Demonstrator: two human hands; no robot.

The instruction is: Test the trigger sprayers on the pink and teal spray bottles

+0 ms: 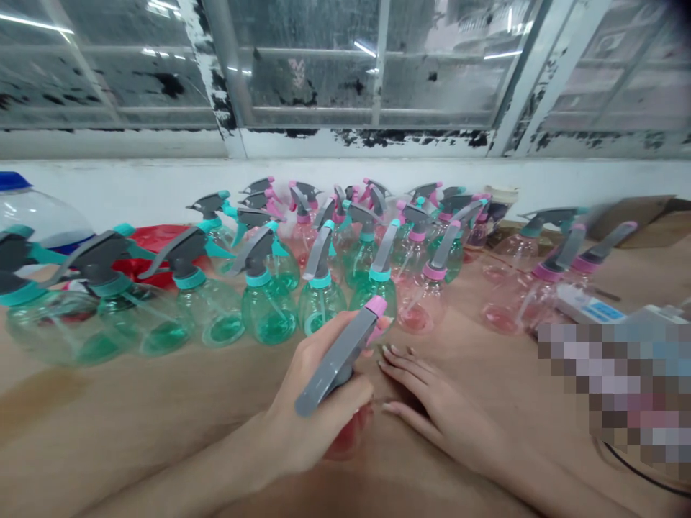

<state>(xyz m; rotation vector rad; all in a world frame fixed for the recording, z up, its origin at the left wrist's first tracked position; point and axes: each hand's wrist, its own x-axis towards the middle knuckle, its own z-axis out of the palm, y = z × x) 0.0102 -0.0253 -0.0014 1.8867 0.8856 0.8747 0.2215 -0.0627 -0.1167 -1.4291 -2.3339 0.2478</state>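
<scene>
My left hand is wrapped round the neck of a pink spray bottle. The bottle's grey trigger head, with a pink nozzle tip, points away from me, and most of its body is hidden behind my fingers. To the right of it, my right hand rests on the wooden table with fingers stretched out, holding nothing. Just beyond my hands stands a row of spray bottles, among them a green one with a turquoise collar and a pink one.
Several more green and pink spray bottles crowd behind the front row, below the window. A large clear container with a blue lid stands far left, near a red item. At right are a cardboard piece, a white box and a black cable.
</scene>
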